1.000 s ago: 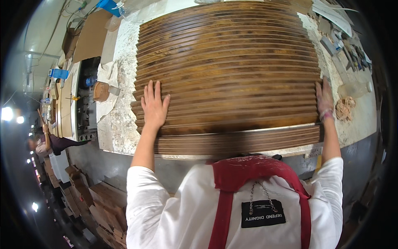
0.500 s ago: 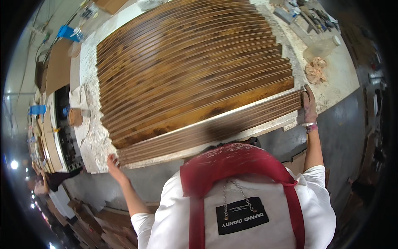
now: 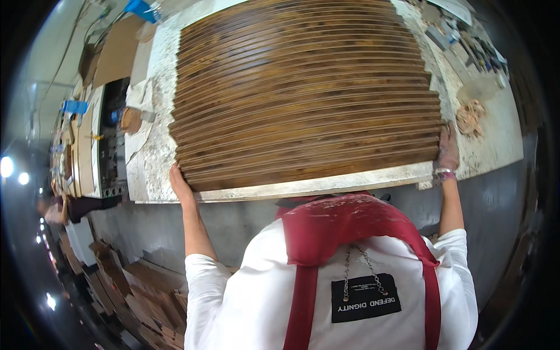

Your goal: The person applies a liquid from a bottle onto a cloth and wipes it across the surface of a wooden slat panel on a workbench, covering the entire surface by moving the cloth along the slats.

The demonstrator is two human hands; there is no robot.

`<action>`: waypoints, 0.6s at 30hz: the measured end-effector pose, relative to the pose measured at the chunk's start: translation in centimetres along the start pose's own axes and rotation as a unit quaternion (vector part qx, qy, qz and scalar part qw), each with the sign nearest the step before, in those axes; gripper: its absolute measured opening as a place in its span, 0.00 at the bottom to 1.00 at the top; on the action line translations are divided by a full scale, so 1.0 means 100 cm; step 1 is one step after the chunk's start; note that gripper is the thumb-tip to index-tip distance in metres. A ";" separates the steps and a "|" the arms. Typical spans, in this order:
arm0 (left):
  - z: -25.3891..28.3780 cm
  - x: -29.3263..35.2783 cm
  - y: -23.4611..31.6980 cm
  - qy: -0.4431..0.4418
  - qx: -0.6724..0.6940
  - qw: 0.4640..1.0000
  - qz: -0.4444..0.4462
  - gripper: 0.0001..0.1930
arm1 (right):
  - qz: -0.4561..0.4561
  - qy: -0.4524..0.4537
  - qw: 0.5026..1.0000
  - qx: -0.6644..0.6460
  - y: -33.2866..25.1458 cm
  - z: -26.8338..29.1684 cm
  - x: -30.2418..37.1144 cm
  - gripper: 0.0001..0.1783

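Long brown-stained wooden strips (image 3: 309, 128) lie side by side in a broad sheet across a paint-spattered white table (image 3: 326, 183). Their ends are uneven at both sides. At the left ends of the nearest strips is my left hand (image 3: 183, 185), its fingers along the ends. My right hand (image 3: 448, 153), smudged and with a band at the wrist, grips the opposite ends. The nearest strips sit between my two hands, close to the table's front edge. My fingertips are partly hidden against the wood.
A crumpled tan cloth (image 3: 470, 118) and a translucent jug (image 3: 479, 88) stand right of the strips, with assorted tools (image 3: 466, 46) beyond. Left are a brown round container (image 3: 130, 120) and cardboard (image 3: 119, 49). Another person (image 3: 76, 209) is far left. Wooden pieces (image 3: 154, 286) are stacked low at left.
Both hands have moved away from me with the near bundle of strips, which now lies against the others. The gap between bundle and sheet has closed. The view has shifted too.
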State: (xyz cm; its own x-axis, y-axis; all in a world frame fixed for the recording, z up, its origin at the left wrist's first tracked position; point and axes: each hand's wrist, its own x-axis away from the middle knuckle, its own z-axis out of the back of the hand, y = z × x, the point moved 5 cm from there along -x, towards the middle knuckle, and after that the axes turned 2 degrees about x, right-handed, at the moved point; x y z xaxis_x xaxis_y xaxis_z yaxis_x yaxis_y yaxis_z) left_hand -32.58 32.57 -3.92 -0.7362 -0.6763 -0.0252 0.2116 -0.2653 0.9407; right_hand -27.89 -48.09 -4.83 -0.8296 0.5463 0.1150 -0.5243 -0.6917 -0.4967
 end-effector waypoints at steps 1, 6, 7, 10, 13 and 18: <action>-0.003 -0.009 -0.009 -0.011 0.023 1.000 -0.010 0.22 | 0.120 0.012 0.967 0.226 0.046 -0.017 -0.026 0.31; -0.022 -0.034 -0.009 0.038 0.036 0.999 0.013 0.21 | 0.399 -0.141 0.895 -0.139 0.100 -0.047 -0.074 0.35; -0.007 -0.046 -0.029 -0.007 0.008 1.000 -0.020 0.24 | 0.496 -0.157 0.846 -0.119 0.082 -0.040 -0.072 0.38; 0.030 -0.054 -0.027 -0.012 -0.016 1.000 0.015 0.29 | 0.073 -0.011 0.993 0.092 0.008 -0.001 -0.051 0.40; 0.024 -0.078 0.004 -0.071 -0.029 0.996 0.037 0.36 | 0.222 0.067 0.969 0.085 -0.060 0.022 -0.022 0.37; 0.009 -0.147 -0.017 -0.089 -0.025 0.995 0.043 0.38 | 0.197 0.078 0.976 0.048 -0.097 -0.013 -0.058 0.38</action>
State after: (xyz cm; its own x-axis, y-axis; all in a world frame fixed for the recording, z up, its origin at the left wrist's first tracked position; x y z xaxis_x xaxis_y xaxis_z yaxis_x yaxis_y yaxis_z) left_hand -22.67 43.59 -4.83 -0.8150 -0.5671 0.1191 0.3070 -0.2482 0.9188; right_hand -17.74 -43.95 -1.86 -0.9351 0.2897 -0.2039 -0.1930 -0.8993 -0.3924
